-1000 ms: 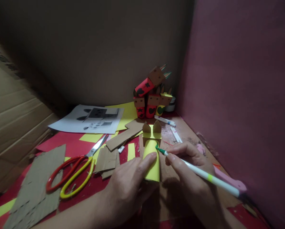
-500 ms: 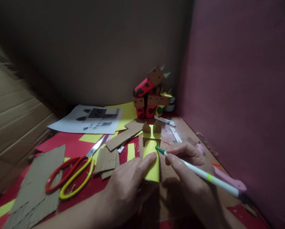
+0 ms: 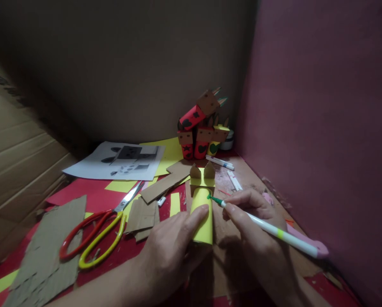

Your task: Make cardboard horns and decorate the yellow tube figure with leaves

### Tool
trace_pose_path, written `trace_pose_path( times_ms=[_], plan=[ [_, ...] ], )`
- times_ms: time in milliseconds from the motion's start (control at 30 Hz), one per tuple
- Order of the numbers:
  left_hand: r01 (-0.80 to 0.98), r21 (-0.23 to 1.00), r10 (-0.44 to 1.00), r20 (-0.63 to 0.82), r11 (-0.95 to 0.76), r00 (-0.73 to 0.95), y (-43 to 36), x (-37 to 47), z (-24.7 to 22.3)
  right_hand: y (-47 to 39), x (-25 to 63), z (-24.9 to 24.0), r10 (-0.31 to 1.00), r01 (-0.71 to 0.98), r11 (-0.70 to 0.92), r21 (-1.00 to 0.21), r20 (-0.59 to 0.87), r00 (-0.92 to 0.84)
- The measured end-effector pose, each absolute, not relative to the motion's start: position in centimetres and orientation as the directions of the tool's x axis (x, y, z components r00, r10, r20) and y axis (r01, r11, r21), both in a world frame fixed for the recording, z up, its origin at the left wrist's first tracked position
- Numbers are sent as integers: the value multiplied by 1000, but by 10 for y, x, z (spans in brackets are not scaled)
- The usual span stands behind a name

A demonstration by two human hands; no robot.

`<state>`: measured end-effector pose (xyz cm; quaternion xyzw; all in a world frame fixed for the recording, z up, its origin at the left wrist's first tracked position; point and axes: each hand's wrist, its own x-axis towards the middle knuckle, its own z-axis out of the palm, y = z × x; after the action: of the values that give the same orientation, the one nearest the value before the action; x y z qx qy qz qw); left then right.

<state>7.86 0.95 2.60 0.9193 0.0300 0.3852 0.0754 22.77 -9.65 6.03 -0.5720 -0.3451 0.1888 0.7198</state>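
Green-tipped marker point(image 3: 267, 226) slightly re-angled since the earlier frame, its rear end swung a little toward the far side. Right hand point(image 3: 261, 245): fingers closed on the marker, its tip at a small green mark point(image 3: 208, 196) on the yellow tube point(image 3: 202, 230); in the dim light, contact is likely but unconfirmed. Left hand point(image 3: 168, 238): clamped around the near part of the tube, which is held at centre over the desk point(image 3: 251, 175), eared end far. Left: scissors point(image 3: 120, 207), partly over a cardboard sheet point(image 3: 50, 247). Far: decorated figures point(image 3: 202, 149).

Two hands point(image 3: 169, 241), five eared figures point(image 3: 202, 228)
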Motion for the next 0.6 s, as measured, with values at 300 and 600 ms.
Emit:
trace_pose_path(
  times_ms=[300,600],
  plan=[
    [-8,178,121,698,-984,706,8,78,27,-95,228,58,675,117,268,-956,273,685],
    [2,173,123,694,-985,710,8,79,28,-94,228,60,691,89,283,-955,267,672]
  ],
)
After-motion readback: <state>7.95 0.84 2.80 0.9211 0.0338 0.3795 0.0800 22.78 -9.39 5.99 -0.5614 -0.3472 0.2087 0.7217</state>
